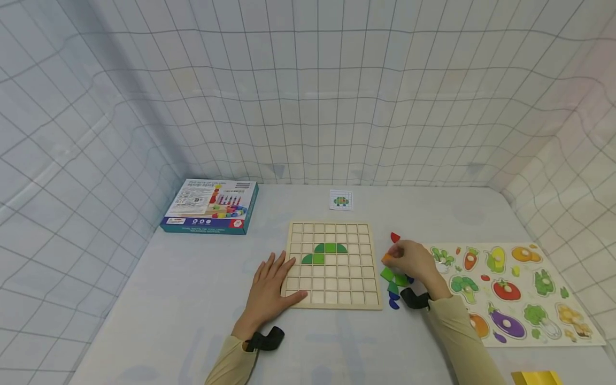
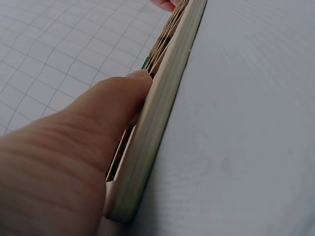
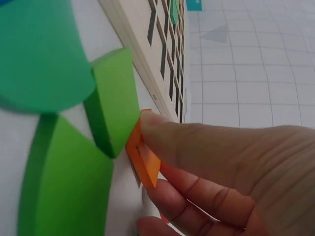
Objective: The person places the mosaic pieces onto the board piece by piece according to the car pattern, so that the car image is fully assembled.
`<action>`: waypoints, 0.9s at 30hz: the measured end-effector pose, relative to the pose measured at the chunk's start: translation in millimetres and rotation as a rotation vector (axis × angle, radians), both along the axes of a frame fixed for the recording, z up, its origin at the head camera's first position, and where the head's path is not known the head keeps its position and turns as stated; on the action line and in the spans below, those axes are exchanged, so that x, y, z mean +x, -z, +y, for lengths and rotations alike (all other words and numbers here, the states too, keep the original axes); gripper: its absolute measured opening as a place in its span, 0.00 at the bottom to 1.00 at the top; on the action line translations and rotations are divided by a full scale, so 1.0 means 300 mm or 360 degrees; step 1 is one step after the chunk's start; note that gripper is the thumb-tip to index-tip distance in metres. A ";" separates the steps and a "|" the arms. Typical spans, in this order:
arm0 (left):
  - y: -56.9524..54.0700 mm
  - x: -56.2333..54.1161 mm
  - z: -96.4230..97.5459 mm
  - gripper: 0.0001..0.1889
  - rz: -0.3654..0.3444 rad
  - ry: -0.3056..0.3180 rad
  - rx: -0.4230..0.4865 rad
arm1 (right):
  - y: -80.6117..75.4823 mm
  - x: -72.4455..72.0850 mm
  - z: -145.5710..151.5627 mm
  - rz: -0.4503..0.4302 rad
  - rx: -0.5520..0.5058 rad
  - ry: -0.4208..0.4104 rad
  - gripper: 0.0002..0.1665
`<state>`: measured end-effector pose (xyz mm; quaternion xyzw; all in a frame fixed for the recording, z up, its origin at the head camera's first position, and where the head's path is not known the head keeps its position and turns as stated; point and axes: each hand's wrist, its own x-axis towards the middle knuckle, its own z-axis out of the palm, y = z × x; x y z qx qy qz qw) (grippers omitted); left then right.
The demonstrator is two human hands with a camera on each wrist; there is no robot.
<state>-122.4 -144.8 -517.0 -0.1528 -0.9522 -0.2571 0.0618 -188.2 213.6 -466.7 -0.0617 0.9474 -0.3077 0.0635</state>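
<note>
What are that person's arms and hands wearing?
The left hand and right hand are bare, with no gloves. The left sleeve and right sleeve are long, plain and light tan, ending near the wrists. Past each cuff is something black and bent: a left gadget and a right gadget. I can't see any cables.

Soft, even light lay over my table [image 1: 159,310], bluish at the frame's left.
The walls [image 1: 356,123] looked pinkish at the upper right, and their grid lines [image 1: 294,80] bowed with the wide lens. A faint shadow ran along my right sleeve [image 1: 464,342] at lower right. My left wrist view was dimmer and hazy, with a thin shadow edging the board [image 2: 152,128]. In my right wrist view, the teal piece [image 3: 44,59] blurred at upper left, while the orange piece [image 3: 146,164] at centre looked sharper.
</note>
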 end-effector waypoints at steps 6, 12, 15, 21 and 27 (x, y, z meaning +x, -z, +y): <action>-0.002 0.001 0.001 0.45 0.0003 0.0004 0.0003 | 0.003 0.007 -0.014 0.0028 -0.0014 0.0010 0.14; -0.001 0.001 0.000 0.45 0.0006 0.0009 0.0014 | 0.011 0.025 -0.024 0.0112 -0.0090 0.0019 0.13; -0.001 0.001 0.000 0.45 0.0010 0.0008 0.0015 | 0.014 0.030 -0.032 0.0163 -0.0151 0.0017 0.11; -0.001 0.001 0.000 0.45 0.0018 0.0007 0.0013 | 0.028 0.026 -0.067 0.0296 -0.0250 -0.0016 0.06; 0.000 0.002 -0.001 0.45 0.0019 0.0005 0.0004 | 0.023 0.019 -0.139 0.0311 -0.0403 -0.0069 0.07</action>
